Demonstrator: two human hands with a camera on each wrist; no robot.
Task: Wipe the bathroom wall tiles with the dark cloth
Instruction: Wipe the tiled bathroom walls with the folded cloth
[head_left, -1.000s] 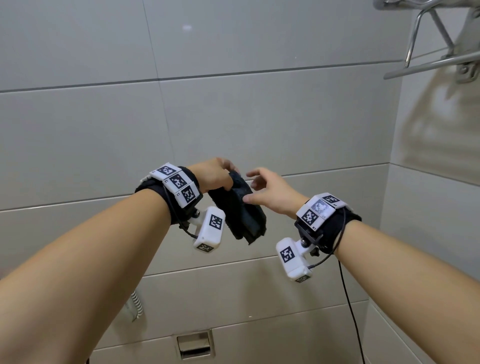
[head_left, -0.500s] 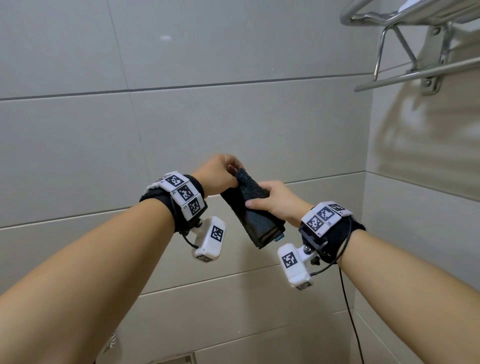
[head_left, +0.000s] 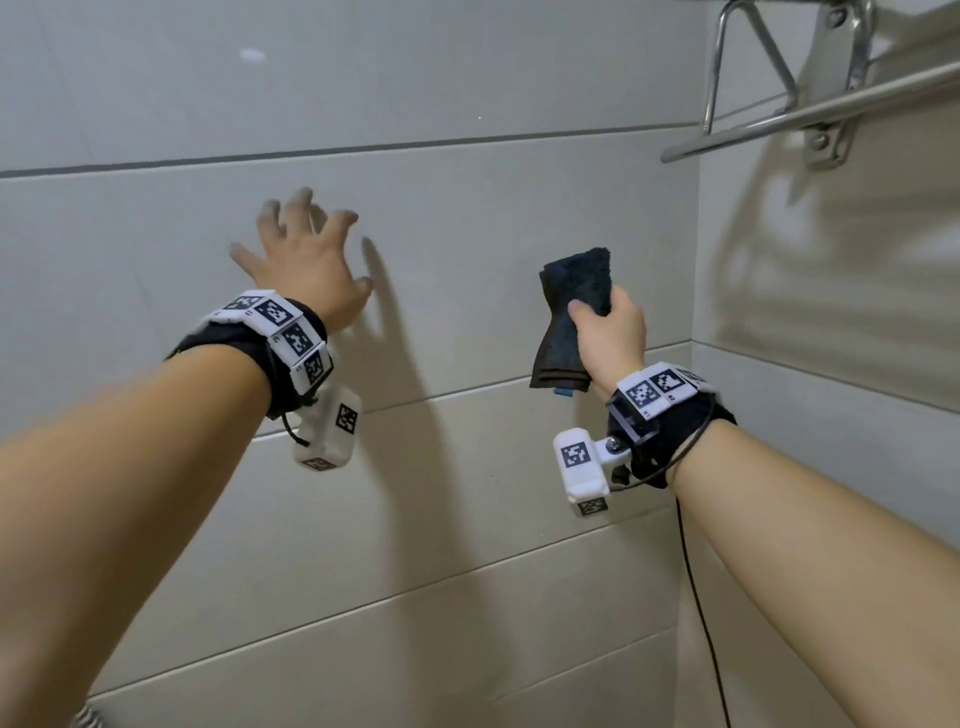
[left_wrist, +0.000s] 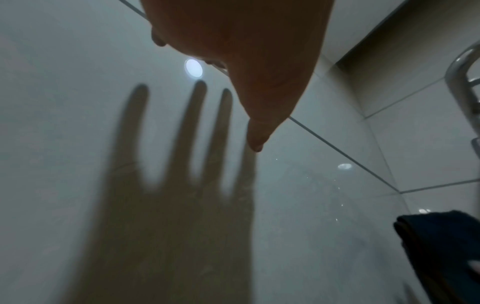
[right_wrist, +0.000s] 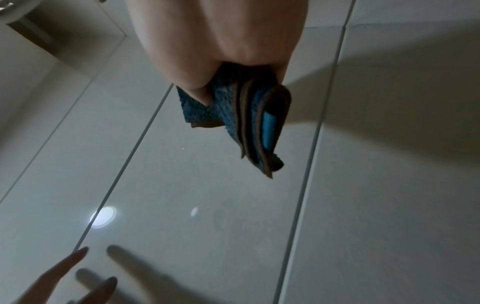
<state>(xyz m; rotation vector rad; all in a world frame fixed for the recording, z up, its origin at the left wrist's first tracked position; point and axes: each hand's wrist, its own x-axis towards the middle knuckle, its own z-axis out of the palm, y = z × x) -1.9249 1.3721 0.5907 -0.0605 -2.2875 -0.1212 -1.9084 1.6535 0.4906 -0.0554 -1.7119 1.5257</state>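
The right hand (head_left: 608, 338) gripped the folded dark cloth (head_left: 571, 317), fingers curled round its middle so that one end stood above the fist and the other hung below it, a small blue tag showing at the lower edge. The cloth was held just off the wall tiles (head_left: 467, 218), to the right of the left hand and below the metal towel rail (head_left: 810, 114); in the right wrist view it looked clear of the tile face, though the gap was hard to judge. The left hand (head_left: 306, 254) was spread wide, fingers apart and holding nothing, reaching toward the same tile to the left of the cloth. Its shadow lay close under it, so it was at or very near the surface, but contact could not be told for certain.

By the look of things the task had barely begun. The cloth was ready in the working hand, folded into a pad, but no wiping stroke was under way and no streak or damp trail showed on the tiles. Pressing the cloth flat to the wall and sweeping it across the tiles all seemed left to do.
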